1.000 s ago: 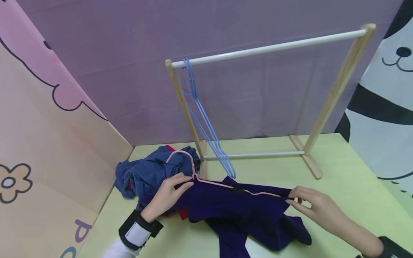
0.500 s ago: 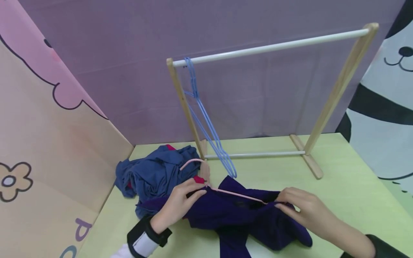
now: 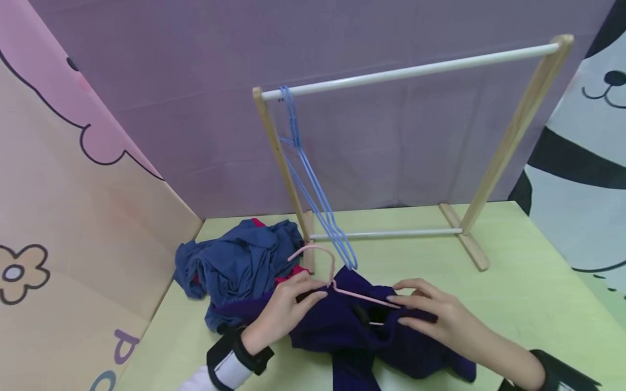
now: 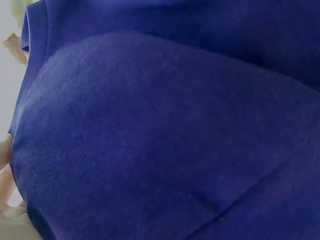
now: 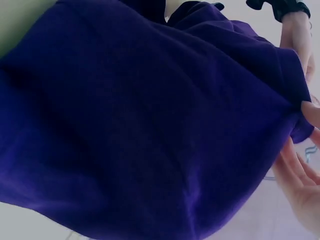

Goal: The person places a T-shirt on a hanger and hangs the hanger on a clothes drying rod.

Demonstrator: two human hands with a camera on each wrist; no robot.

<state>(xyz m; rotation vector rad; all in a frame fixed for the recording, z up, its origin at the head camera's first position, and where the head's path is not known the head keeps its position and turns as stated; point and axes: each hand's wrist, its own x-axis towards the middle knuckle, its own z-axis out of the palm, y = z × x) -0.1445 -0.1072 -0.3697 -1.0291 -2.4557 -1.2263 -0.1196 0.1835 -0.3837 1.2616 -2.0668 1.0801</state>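
A dark blue shirt (image 3: 323,328) lies bunched on the table, its neck opening facing up. My left hand (image 3: 288,307) pinches the neck edge beside the hook of a pink hanger (image 3: 362,296). That hook stands out above the cloth, while one arm of the hanger runs to the right along the opening. At the other side, my right hand (image 3: 450,320) holds the neck edge between thumb and fingers, the fingertips right at the hanger arm. Cloth of the shirt (image 5: 150,115) fills most of both wrist views. Much of the hanger is hidden inside the shirt.
Behind stands a wooden rack with a white rail (image 3: 411,71). Several blue hangers (image 3: 320,190) hang at its left end. Crumpled blue clothes (image 3: 239,255) with some red cloth lie at the left, by the rack's foot. A patterned wall (image 3: 98,217) borders the table's left side.
My left hand has moved right with the hanger hook. My right hand has shifted left along the neck edge, and more of the hanger arm's end is inside the shirt.
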